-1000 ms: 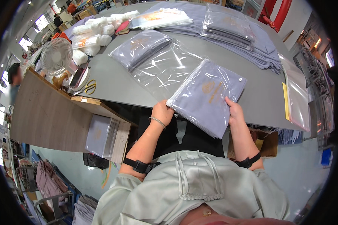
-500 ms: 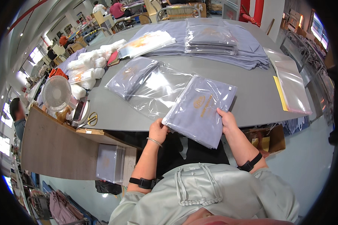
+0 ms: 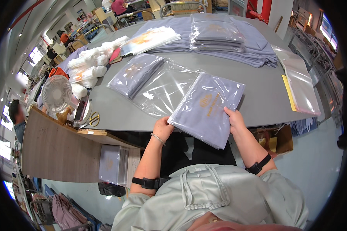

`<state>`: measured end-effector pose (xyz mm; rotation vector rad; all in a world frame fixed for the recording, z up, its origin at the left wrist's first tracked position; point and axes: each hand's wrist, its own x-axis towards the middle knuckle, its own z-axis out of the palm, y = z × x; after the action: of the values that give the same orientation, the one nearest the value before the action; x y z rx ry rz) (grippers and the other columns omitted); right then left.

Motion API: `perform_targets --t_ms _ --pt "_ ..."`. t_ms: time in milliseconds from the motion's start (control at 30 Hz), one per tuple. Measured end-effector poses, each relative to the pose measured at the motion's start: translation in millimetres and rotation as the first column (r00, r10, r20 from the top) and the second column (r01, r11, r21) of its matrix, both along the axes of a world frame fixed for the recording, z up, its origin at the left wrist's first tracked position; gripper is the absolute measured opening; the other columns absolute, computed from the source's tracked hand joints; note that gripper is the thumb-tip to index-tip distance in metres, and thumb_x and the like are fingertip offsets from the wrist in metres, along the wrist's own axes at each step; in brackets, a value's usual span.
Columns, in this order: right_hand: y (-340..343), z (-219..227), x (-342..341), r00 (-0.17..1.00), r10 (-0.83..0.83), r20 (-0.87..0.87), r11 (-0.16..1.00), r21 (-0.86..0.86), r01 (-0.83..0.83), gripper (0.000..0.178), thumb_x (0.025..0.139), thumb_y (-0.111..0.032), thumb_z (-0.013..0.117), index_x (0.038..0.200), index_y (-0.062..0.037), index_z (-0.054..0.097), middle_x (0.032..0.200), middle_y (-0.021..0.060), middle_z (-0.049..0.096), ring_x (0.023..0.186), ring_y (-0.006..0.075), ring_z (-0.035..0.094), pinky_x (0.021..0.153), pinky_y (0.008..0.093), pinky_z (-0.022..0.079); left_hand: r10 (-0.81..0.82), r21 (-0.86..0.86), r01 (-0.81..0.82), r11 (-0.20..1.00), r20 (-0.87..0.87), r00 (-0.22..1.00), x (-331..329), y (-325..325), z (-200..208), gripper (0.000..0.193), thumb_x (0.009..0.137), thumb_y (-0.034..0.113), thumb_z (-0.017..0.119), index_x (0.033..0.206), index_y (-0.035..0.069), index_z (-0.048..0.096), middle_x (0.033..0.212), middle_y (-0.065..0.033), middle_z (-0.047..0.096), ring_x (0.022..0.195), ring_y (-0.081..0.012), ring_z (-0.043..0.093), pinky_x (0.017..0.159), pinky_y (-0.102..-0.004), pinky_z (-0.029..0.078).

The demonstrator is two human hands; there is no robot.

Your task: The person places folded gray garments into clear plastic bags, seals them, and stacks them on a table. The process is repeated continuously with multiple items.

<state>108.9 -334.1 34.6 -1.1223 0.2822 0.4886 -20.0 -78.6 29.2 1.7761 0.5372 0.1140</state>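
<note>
Table (image 3: pixel 262 82): plain grey. Packet (image 3: pixel 204 117) at the table's near edge: lavender-blue, printed in gold. Cloth (image 3: pixel 258 54) along the table's far side: similar lavender-blue, unpatterned. Scissors (image 3: pixel 92 121) by the table's left edge: yellow-gold handles. Pipe (image 3: pixel 266 10) beyond the table: bright red.

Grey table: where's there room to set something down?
On the table, right: a bare patch between the held packet and clear sheets. Left: a smaller one between the scissors and other packet. Crowded: the far side, with cloth and packet stack; the left edge, with white bundles and fan.
</note>
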Motion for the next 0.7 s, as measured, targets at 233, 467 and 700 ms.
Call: perform_targets --t_ms 233,467,700 --pt "-2 1 -1 1.000 -0.016 -0.006 0.999 -0.050 0.016 0.036 0.089 -0.014 0.055 0.117 0.0081 0.048 0.109 0.0204 0.058 0.095 0.0306 0.060 0.080 0.0452 0.050 0.050 0.511 -0.138 0.848 0.182 0.982 -9 -12 14 0.019 0.079 0.006 0.061 0.098 0.000 0.058 0.068 -0.0108 0.059 0.062 -0.0241 0.058 0.059 -0.0320 0.046" --pt "-4 -1 0 1.000 -0.012 0.025 0.994 -0.106 0.014 0.038 0.088 -0.014 0.057 0.116 0.0087 0.047 0.108 0.0210 0.058 0.092 0.0295 0.061 0.079 0.0426 0.051 -0.347 0.856 -0.262 0.446 0.436 0.831 -22 -14 21 0.030 0.071 -0.004 0.055 0.099 0.006 0.060 0.070 -0.0104 0.051 0.062 -0.0302 0.053 0.054 -0.0375 0.044" --pt "-4 -2 3 0.999 -0.025 0.043 0.990 -0.140 0.031 0.038 0.087 -0.015 0.058 0.116 0.0084 0.048 0.106 0.0195 0.060 0.090 0.0286 0.062 0.077 0.0411 0.051 -0.284 0.913 -0.187 0.363 0.300 0.911 -24 -20 20 0.030 0.072 0.003 0.057 0.100 0.011 0.062 0.071 -0.0073 0.049 0.063 -0.0259 0.053 0.053 -0.0361 0.044"
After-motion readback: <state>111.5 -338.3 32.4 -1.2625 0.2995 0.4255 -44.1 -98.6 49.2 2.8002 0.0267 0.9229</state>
